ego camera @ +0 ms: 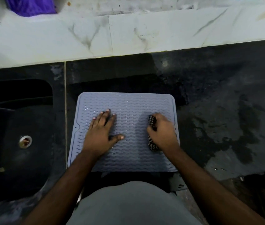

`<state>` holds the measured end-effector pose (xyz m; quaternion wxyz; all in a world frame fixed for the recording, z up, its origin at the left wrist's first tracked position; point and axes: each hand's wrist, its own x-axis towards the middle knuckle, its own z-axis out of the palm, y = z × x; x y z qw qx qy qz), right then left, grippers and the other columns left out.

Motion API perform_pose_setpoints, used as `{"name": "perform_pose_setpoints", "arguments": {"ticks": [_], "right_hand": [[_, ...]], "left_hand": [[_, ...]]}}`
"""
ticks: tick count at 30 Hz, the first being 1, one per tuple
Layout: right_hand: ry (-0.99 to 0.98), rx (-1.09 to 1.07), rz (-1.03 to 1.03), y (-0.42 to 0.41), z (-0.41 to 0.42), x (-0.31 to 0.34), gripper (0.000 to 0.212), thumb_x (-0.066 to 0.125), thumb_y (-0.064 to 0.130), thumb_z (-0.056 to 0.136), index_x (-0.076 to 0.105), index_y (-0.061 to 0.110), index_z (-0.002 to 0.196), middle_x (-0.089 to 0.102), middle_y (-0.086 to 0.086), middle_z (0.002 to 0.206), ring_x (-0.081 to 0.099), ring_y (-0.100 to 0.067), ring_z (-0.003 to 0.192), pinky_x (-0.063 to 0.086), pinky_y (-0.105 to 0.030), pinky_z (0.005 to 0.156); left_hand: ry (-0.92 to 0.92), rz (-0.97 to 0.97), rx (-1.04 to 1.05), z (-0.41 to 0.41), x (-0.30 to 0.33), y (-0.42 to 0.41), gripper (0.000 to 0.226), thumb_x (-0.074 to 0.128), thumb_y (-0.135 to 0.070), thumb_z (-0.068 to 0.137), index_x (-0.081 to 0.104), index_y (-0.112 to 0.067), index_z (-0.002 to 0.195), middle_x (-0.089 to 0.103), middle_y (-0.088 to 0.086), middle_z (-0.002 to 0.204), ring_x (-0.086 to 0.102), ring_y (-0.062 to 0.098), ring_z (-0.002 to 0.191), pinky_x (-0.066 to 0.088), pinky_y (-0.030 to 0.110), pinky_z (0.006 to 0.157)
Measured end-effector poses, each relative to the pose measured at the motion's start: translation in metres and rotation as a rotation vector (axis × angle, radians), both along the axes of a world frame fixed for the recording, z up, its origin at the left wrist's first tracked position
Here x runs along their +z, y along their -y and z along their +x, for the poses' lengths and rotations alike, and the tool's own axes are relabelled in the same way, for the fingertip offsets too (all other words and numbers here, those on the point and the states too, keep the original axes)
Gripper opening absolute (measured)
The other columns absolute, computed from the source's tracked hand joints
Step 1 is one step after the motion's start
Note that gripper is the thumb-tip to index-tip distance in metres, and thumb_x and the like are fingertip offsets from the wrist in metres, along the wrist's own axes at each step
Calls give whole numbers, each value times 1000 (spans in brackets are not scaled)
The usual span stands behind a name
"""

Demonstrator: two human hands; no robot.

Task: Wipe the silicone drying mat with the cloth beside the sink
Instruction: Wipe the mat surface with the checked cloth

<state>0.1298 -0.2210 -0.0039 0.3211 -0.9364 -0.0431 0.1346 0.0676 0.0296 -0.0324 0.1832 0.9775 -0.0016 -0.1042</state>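
Observation:
A pale blue-grey silicone drying mat (128,103) with wavy ridges lies flat on the dark counter in front of me. My left hand (101,130) presses flat on the mat's left half, fingers straight and spread. My right hand (162,130) grips a bunched black-and-white checked cloth (152,122) and holds it down on the mat's right side. Most of the cloth is hidden under that hand; only its ends show above and below the fingers.
A dark sink (14,143) with a metal drain (25,142) lies to the left of the mat. The dark counter (226,111) to the right shows wet patches. A white marble-look ledge (128,33) runs along the back, with purple fabric (31,5) at its top left.

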Motion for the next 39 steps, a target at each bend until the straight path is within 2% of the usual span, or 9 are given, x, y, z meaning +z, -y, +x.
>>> {"name": "perform_pose_setpoints", "arguments": {"ticks": [9, 13, 16, 19, 23, 28, 32, 36, 39], "right_hand": [[-51, 94, 210, -85, -12, -14, 44, 67, 21, 87, 53, 16, 129, 64, -3, 112, 61, -17, 103, 50, -32, 91], [-101, 72, 261, -79, -8, -14, 41, 69, 22, 86, 53, 21, 124, 68, 4, 105, 65, -10, 94, 56, -34, 87], [-56, 49, 226, -84, -9, -17, 42, 70, 26, 82, 55, 21, 121, 68, 3, 103, 66, -13, 93, 56, -35, 86], [-51, 22, 182, -82, -7, -16, 43, 72, 24, 81, 57, 19, 122, 67, 3, 100, 64, -11, 90, 49, -23, 79], [-48, 83, 171, -111, -12, -12, 44, 75, 23, 79, 59, 20, 120, 65, 6, 97, 59, -7, 84, 39, -12, 67], [-41, 43, 279, -161, -22, -15, 40, 74, 19, 80, 58, 18, 117, 63, 10, 90, 55, 2, 73, 40, -14, 66], [-26, 156, 268, -192, -23, -20, 38, 72, 23, 80, 59, 19, 116, 62, 4, 85, 57, -11, 75, 46, -29, 68], [-56, 119, 272, -193, -26, -28, 43, 67, 28, 81, 56, 22, 123, 65, 5, 98, 62, -10, 87, 53, -36, 80], [-58, 53, 256, -195, -31, -28, 49, 66, 32, 82, 55, 24, 128, 66, 6, 111, 64, -9, 99, 54, -37, 90]], "left_hand": [[-80, -48, 33, 6, 6, -2, 101, 41, -82, 77, 20, -31, 160, 7, -3, 169, 10, 25, 154, 21, 47, 123], [-127, -44, -50, 4, 22, -27, 123, 68, -82, 65, 2, -40, 160, -11, -5, 169, -4, 20, 155, 11, 42, 123], [-105, 57, 52, -6, 34, -56, 137, 75, -81, 57, -1, -35, 161, -7, 0, 169, -1, 23, 155, 9, 40, 124], [-128, 106, 77, -13, 28, -69, 143, 71, -87, 52, 3, -27, 162, 3, 2, 169, 8, 25, 154, 11, 43, 126], [-143, -2, 122, -18, 24, -76, 142, 74, -86, 49, 11, -27, 162, 6, -3, 169, 10, 20, 154, 19, 42, 124], [-127, -1, 105, -18, 27, -75, 135, 82, -71, 56, 13, -23, 161, 6, -2, 168, 10, 22, 152, 23, 43, 122], [-64, -114, 58, -22, 16, -85, 118, 80, -52, 67, 20, -14, 160, 10, 5, 169, 15, 26, 153, 27, 45, 121], [-199, -330, 58, -22, 19, -119, 125, 91, -45, 65, 15, -22, 162, 1, -10, 169, 6, 6, 153, 20, 26, 121], [-108, -126, 47, -27, 24, -134, 118, 87, -52, 65, 24, -23, 160, 15, -9, 167, 20, 10, 148, 30, 34, 113]]}}
